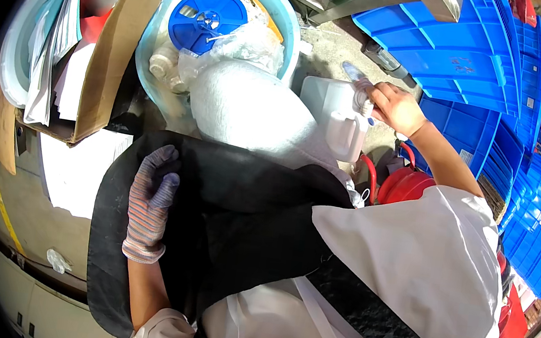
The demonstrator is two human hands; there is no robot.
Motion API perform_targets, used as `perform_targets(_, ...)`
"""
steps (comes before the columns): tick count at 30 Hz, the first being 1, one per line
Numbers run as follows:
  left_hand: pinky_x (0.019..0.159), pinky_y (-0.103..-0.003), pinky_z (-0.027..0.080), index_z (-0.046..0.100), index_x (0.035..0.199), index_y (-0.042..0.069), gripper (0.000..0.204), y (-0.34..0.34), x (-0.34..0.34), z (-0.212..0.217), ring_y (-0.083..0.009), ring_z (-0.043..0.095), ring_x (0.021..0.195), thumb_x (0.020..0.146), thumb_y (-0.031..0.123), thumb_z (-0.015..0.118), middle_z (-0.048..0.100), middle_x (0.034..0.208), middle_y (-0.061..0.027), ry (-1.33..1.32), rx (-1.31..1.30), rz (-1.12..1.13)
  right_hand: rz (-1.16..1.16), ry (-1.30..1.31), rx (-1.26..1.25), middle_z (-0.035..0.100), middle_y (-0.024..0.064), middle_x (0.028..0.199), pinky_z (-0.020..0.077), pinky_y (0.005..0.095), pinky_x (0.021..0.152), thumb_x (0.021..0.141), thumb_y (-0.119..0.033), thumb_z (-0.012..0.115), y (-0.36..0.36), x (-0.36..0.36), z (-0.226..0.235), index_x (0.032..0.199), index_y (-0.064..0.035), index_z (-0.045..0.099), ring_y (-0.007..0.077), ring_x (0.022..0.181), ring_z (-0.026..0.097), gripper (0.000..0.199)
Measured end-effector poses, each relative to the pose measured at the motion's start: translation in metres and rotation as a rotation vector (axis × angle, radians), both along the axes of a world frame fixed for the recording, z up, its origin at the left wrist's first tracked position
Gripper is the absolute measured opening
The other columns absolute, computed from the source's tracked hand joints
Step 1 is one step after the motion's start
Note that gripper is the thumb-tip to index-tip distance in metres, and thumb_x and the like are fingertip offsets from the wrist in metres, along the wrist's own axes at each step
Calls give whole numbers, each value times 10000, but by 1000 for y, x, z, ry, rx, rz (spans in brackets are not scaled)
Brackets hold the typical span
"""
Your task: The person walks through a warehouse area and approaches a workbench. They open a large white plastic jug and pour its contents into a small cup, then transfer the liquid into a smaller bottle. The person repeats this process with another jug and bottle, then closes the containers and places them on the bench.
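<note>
My left hand, in a striped knit glove with greyish-blue fingertips, lies over the black apron on my lap. Its fingers are loosely curled, the thumb apart from them, and nothing shows between them. My bare right hand reaches out to the far right, fingertips closed on what looks like a matching striped glove. This hangs beside the handle of a whitish translucent plastic jug. A large white wrapped bundle stands between my lap and a light blue tub.
A blue spool and clear plastic bags lie in the tub. On the left stands an open cardboard box holding papers. Blue plastic crates are stacked at right. A red round object sits beside my right arm.
</note>
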State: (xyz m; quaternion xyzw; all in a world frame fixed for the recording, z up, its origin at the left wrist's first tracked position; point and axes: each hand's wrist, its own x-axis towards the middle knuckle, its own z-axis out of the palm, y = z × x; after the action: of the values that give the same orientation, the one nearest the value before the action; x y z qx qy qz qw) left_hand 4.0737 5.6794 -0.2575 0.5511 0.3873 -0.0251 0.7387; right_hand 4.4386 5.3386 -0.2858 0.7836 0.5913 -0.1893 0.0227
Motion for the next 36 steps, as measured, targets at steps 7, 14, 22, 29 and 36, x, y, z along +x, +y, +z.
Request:
perform_targets(7,983,-276,408,506,1302,4,414,-5,-1,1,-168,554,1110,894,5,575,583,1221,-87,-5,5,13,-778,191,-109,656,169,753,495,446,684,812,-320,672,10,-31,-9,1029,-71,483,391,765,642,380)
perform_targets(14,973,-280,414,507,1296,4,409,-3,-2,1,-173,552,1115,892,9,576,584,1219,-92,-29,38,-23,-1021,44,-52,658,220,810,497,467,709,776,-408,648,21,-47,-21,963,-41,493,410,784,647,441)
perform_targets(22,991,-290,408,514,1287,8,403,1,-3,2,-178,547,1121,888,3,574,584,1220,-94,-39,46,-50,-233,-193,30,601,112,947,524,403,673,802,-366,670,-4,-32,-10,1118,-95,493,319,849,624,452)
perform_targets(29,987,-285,409,517,1284,12,401,4,4,7,-167,548,1111,888,4,578,585,1215,-88,-31,56,-75,-24,-293,-16,609,69,864,521,387,610,806,-418,616,-5,-10,-27,1028,-131,540,267,774,632,371)
perform_targets(36,965,-279,419,520,1283,15,404,8,1,3,-165,549,1107,884,3,588,588,1210,-77,-26,76,-74,-261,-313,31,621,49,717,516,407,560,802,-378,581,7,-25,-35,848,-168,526,271,683,645,221)
